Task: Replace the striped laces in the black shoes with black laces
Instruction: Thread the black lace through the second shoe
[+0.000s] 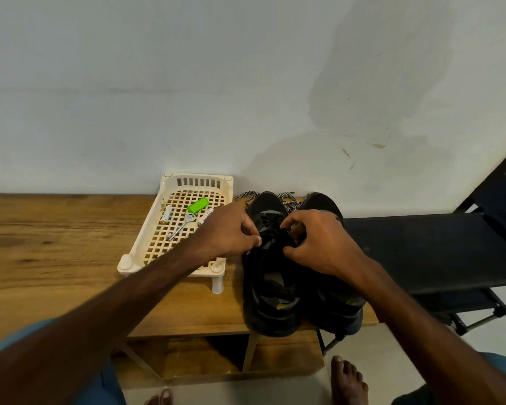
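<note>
Two black shoes stand side by side at the right end of the wooden table, toes toward the wall: the left shoe (270, 290) and the right shoe (333, 302). Black laces (270, 223) run through the left shoe's upper eyelets. My left hand (231, 232) pinches the lace at the left side of that shoe's tongue. My right hand (319, 241) has its fingers curled on the lace at the right side. The striped black-and-white laces (287, 198) lie loose behind the shoes by the wall.
A cream plastic basket (170, 229) sits left of the shoes, holding a green tag (198, 204), a key and batteries. A black folding cot (438, 247) stands to the right. The wall is close behind. My bare feet show below the table edge.
</note>
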Tool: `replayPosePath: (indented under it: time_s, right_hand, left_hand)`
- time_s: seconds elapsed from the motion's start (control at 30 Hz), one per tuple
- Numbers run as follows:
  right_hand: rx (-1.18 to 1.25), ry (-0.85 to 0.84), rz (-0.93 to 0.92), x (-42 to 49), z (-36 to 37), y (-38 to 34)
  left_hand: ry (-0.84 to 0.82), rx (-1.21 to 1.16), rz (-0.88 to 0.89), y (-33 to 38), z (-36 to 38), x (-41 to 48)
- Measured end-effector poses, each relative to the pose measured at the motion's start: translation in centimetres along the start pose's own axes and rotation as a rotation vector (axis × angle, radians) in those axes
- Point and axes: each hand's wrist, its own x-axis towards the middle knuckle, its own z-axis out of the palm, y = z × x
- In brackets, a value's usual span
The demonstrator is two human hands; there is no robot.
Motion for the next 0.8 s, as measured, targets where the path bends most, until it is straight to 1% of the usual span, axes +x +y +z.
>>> replayPosePath:
  time_s: [0.2,0.3,0.43,0.5,0.67,0.73,0.8]
  right_hand:
    - [0.005,-0.002,0.037,0.3,0.1,-0.1]
    - [-0.030,0.050,0.029,0.3,0.9,-0.8]
    - [-0.085,0.125,0.034,0.7,1.8,-1.3]
    - [-0.088,0.148,0.043,1.0,1.8,-1.4]
    - [-0.066,0.150,0.067,1.3,1.5,-1.3]
    - [-0.060,0.133,0.061,1.2,1.6,-1.3]
    - [-0.078,0.128,0.052,1.1,1.6,-1.4]
  left_hand:
    - [0.038,0.018,-0.011,-0.5,0.6,0.3]
    - [0.045,0.048,0.013,-0.5,0.5,0.2]
    - [0.012,0.066,0.037,-0.6,-0.3,0.1]
    - [0.049,0.069,0.030,-0.6,-0.7,-0.2]
    - [0.226,0.128,-0.080,-0.9,-0.4,-2.6]
    - [0.251,0.164,-0.132,-1.3,0.4,-4.3]
    - [0.242,0.229,-0.183,-1.5,1.3,-5.8]
